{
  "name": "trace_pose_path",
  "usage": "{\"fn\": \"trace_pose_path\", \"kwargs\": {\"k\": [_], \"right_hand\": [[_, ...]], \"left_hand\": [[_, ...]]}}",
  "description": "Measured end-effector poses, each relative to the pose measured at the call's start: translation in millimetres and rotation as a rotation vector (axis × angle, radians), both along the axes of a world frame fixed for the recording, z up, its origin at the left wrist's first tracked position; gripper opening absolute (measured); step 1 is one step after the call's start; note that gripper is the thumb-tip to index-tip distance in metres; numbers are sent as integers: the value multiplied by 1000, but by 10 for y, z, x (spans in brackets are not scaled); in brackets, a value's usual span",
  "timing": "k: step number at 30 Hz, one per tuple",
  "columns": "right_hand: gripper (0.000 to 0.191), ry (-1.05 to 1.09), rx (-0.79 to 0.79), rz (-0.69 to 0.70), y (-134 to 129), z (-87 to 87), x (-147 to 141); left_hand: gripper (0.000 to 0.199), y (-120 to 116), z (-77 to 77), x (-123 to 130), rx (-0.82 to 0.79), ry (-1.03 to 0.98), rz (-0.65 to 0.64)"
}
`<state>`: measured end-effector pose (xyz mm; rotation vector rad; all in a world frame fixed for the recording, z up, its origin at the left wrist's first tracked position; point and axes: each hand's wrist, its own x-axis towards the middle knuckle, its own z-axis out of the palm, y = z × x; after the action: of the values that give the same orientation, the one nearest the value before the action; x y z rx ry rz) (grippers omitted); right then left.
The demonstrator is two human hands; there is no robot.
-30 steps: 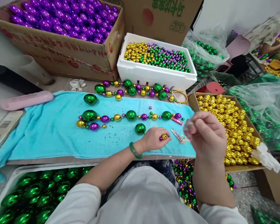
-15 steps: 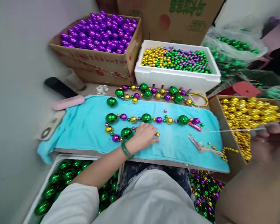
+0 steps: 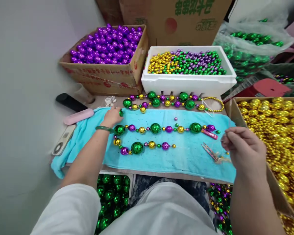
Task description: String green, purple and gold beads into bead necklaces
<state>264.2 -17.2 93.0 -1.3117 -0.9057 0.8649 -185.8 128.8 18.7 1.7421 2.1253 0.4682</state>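
Note:
My left hand [image 3: 112, 117], with a green bangle at the wrist, is closed on a large green bead [image 3: 121, 113] at the towel's far left. My right hand [image 3: 246, 145] is raised at the right, thumb and fingers pinched on a thin clear thread that is hardly visible. Between the hands, a strand of green, purple and gold beads [image 3: 155, 128] lies in a U shape on the turquoise towel [image 3: 147, 163]. A bit of thread sticks out past the small gold bead [image 3: 173, 146] at its near end. Two small loose beads [image 3: 176, 121] lie above the upper row.
Behind the towel lies a finished-looking bead necklace [image 3: 156, 102]. A carton of purple beads [image 3: 100, 70] and a white foam box [image 3: 188, 81] stand at the back. Gold beads [image 3: 279, 147] fill a carton at right. Small scissors-like snips [image 3: 209, 151] and a pink clip [image 3: 209, 133] rest on the towel.
My left hand has left the strand's near row and moved up and left to take hold of the loose green bead. My right hand has come inward from the far right, still pinching the thread.

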Motion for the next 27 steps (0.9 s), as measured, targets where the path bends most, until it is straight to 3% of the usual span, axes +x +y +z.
{"fn": "trace_pose_path", "kwargs": {"k": [5,8,11,14,18,24,27], "right_hand": [[19,-103,-98,277,-113,-273,-385],[22,-160,-110,422,-202,-444,-663],[23,-237,-105,472,-284,-549,-804],[24,-280,-101,490,-338,-572,-800],[25,-284,-98,478,-379,-546,-723],[24,-288,-97,455,-428,-544,-660],[23,-288,-102,444,-434,-544,-660]], "left_hand": [[50,-324,269,518,102,-547,74],[57,-557,492,951,-28,-1426,214],[56,-715,641,1275,-155,-1847,327],[58,-791,697,1459,-173,-1981,385],[56,-835,717,1584,-188,-2017,398],[52,-875,707,1688,-159,-1963,343],[50,-916,624,1780,-30,-1868,291]]}}
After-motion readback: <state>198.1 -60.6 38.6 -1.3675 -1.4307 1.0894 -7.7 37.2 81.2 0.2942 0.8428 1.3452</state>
